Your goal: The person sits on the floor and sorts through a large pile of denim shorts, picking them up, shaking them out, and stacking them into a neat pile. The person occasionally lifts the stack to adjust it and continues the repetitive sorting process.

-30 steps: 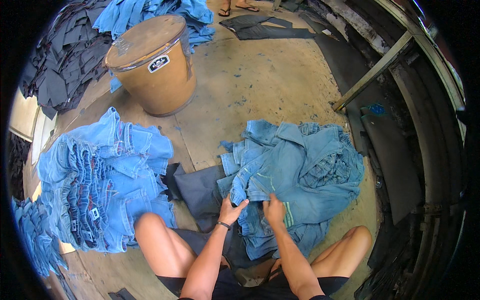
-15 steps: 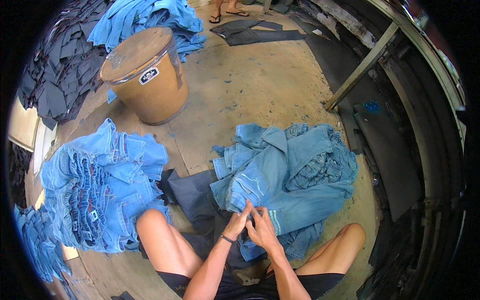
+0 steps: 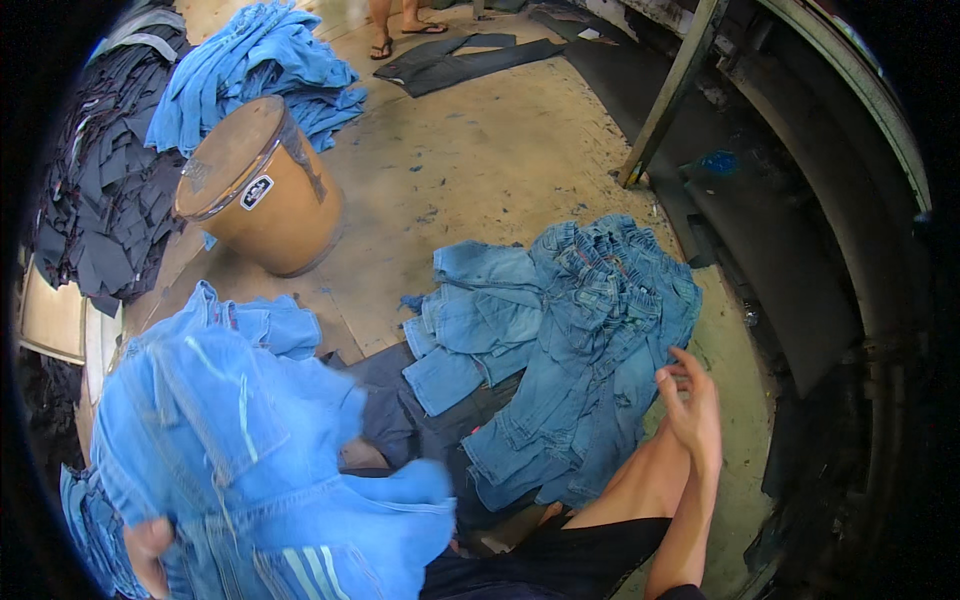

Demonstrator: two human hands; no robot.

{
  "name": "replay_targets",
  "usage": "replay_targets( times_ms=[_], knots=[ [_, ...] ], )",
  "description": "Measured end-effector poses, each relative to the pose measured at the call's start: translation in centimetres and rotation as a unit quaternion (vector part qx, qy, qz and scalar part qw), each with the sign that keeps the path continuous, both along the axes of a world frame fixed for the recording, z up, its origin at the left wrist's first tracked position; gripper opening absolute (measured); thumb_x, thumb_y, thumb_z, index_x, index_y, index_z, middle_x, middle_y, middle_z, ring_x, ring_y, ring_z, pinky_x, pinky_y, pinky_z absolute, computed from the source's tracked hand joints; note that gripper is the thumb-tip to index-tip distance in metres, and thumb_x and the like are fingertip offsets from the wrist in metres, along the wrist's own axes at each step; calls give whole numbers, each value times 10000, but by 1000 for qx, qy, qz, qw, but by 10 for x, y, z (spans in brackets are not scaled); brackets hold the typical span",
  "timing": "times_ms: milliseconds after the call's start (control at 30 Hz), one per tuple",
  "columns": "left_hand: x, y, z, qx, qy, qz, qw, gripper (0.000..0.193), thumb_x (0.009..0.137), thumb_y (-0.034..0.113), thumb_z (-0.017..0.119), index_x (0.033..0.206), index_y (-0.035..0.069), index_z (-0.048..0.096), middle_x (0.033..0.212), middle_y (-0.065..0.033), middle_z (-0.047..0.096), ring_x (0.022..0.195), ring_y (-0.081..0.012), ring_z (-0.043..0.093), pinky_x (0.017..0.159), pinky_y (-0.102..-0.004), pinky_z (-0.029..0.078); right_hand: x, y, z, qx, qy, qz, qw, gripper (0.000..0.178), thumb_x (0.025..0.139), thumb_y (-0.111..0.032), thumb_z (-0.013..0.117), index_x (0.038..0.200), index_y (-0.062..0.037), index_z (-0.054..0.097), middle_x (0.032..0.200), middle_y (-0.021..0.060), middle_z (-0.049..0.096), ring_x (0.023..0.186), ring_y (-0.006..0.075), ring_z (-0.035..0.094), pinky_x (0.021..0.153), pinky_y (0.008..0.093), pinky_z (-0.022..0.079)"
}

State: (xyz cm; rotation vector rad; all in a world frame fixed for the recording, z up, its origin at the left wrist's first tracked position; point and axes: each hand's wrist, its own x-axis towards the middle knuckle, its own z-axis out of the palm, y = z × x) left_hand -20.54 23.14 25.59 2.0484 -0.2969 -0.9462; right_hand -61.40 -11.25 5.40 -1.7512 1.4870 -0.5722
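Note:
My left hand (image 3: 150, 542), partly out of view at the lower left, grips a pair of light blue denim pants (image 3: 225, 440) by its edge. Pale stripes run across the pants, which hang spread over the left side and are smeared by motion in places. Behind them, much of a stack of light blue jeans (image 3: 285, 325) is covered. My right hand (image 3: 692, 410) is raised above my right knee, holding nothing, its fingers loosely bent and apart. It is nearest to the right edge of a pile of darker blue jeans (image 3: 590, 330) with gathered waistbands.
A brown drum (image 3: 275, 210) with a lid stands at the far left, before a heap of blue garments (image 3: 250, 75). Dark cloth pieces (image 3: 115, 190) are heaped on the left. Black pants (image 3: 470, 65) lie near another person's feet (image 3: 405, 30). A metal post (image 3: 675, 95) rises at right.
Both hands were together on striped pants at the middle pile. Now the left hand has carried the pants to the left, and the right hand has let go and moved right. The view has shifted.

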Motion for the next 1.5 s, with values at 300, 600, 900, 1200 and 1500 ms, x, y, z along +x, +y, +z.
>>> replay_targets(
  times_ms=[300, 600, 900, 1200, 1500],
  knots=[
    [-39, -198, -186, -73, 109, -186, 974, 304, 959, 281, 686, 1084, 5, 692, 1043, -28, 685, 946, -135, 593, 847, -304, 491, 122, -100, -142, -92, 141, -114, 979, 600, 906, -328, 777, 1375, -14, 573, 1212, 237, 639, 1105, 437, 641, 871, 467, 551],
    [-78, -337, -349, -60, 213, -138, 965, 695, 959, 556, 544, 1412, 31, 591, 1155, -86, 633, 946, -209, 528, 852, -445, 444, 154, -17, -130, -360, 2, 141, 922, 298, 782, -41, 665, 1075, -38, 604, 1210, 226, 614, 1121, 444, 575, 947, 530, 488],
    [-82, -324, -346, -100, 88, -308, 942, 780, 819, 278, 824, 1434, -82, 505, 1374, -189, 625, 1239, -290, 602, 1043, -390, 488, 100, -77, -156, -168, 70, -166, 969, 531, 742, -195, 804, 1207, -8, 630, 1245, 249, 551, 1142, 465, 548, 975, 520, 472],
    [-78, -323, -328, 75, 101, -249, 960, 537, 890, 390, 763, 1218, -27, 681, 1147, -116, 717, 1028, -199, 656, 889, -363, 539, 127, -21, -139, -49, -105, 366, 923, 391, 759, -114, 738, 1133, -14, 682, 1006, 211, 683, 1016, 409, 645, 931, 473, 514],
    [-77, -307, -341, -90, 118, -264, 953, 500, 850, 192, 768, 1282, -21, 636, 1106, -49, 692, 954, -160, 630, 876, -303, 510, 48, -126, -164, -70, 204, -160, 963, 588, 818, -224, 823, 1308, 6, 593, 1401, 238, 498, 1252, 441, 521, 1011, 551, 465]
  ],
)
